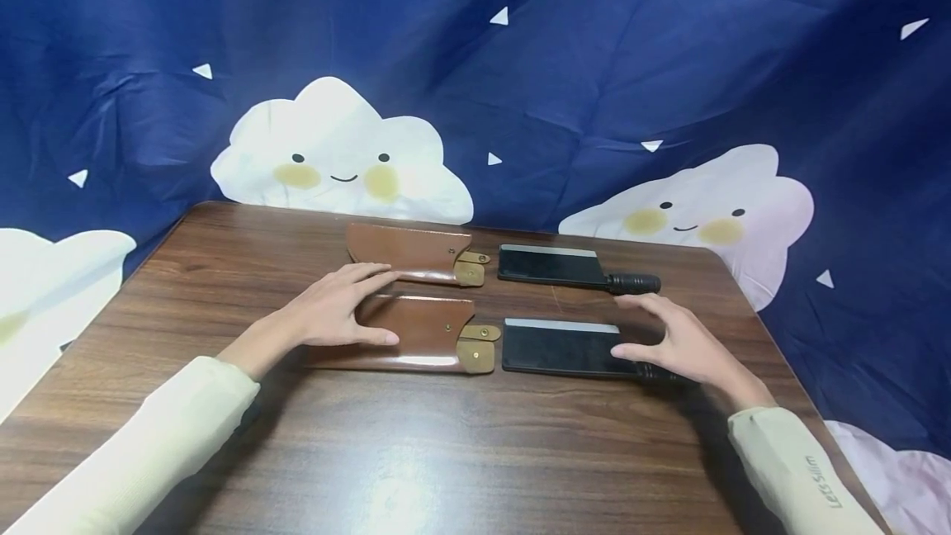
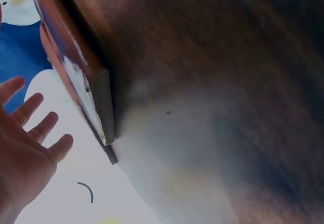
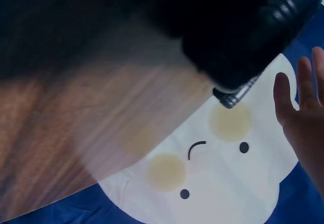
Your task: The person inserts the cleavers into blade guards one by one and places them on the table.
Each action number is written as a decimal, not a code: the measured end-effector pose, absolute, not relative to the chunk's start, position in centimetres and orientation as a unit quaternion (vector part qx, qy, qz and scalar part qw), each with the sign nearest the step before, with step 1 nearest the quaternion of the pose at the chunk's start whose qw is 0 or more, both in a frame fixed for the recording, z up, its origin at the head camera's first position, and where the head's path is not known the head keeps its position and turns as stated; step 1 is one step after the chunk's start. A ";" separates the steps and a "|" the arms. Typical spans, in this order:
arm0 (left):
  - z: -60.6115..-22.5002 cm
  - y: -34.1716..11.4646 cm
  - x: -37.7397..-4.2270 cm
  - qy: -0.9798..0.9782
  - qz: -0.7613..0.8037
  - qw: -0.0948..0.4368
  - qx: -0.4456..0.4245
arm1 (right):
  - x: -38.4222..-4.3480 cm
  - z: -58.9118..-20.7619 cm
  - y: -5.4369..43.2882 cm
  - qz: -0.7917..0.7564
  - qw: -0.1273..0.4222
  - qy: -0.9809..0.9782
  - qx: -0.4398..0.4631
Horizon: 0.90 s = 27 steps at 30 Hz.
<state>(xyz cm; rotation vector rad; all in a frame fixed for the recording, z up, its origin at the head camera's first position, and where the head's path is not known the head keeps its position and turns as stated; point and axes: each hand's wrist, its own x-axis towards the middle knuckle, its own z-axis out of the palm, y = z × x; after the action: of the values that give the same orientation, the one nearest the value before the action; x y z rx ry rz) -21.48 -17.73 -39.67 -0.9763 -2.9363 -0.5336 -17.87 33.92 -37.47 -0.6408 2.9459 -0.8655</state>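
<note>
My left hand (image 1: 338, 310) is spread above the near brown leather sheath (image 1: 423, 329), its fingers parted and nothing held. In the left wrist view that sheath (image 2: 83, 47) stands apart from the fingers. Over the handle end of the near black cleaver (image 1: 560, 349) hovers my right hand (image 1: 687, 345), also loosely spread. Its thumb overlaps the cleaver in the head view; the right wrist view shows a gap between the fingers and the black handle (image 3: 243, 47). Behind lie a second brown sheath (image 1: 404, 248) and a second black cleaver (image 1: 550, 265), both untouched.
Everything lies on a brown wood-grain table (image 1: 475, 452), sheaths on the left, cleavers on the right with handles pointing right. Tan snap straps (image 1: 481, 333) stick out from the sheaths' right ends. A blue curtain (image 1: 535, 81) with white clouds hangs behind the table's far edge.
</note>
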 end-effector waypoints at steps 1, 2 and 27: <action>-39.8 -17.6 -21.5 -0.934 -0.169 -0.003 -0.315 | -17.8 -37.6 34.1 -0.279 0.007 0.939 -0.203; -39.9 -17.6 -21.4 -0.933 -0.166 -0.007 -0.318 | -17.8 -37.7 34.2 -0.283 0.011 0.937 -0.202; -41.4 -16.0 -21.5 -0.925 -0.121 -0.024 -0.359 | -17.4 -39.8 37.5 -0.298 0.090 0.925 -0.219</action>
<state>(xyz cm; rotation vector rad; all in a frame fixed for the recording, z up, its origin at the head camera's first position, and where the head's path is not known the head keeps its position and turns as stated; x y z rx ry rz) -21.46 -16.00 -41.38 -1.1452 -2.9506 -0.3874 -17.44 37.47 -39.85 -0.6516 2.7504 -0.8847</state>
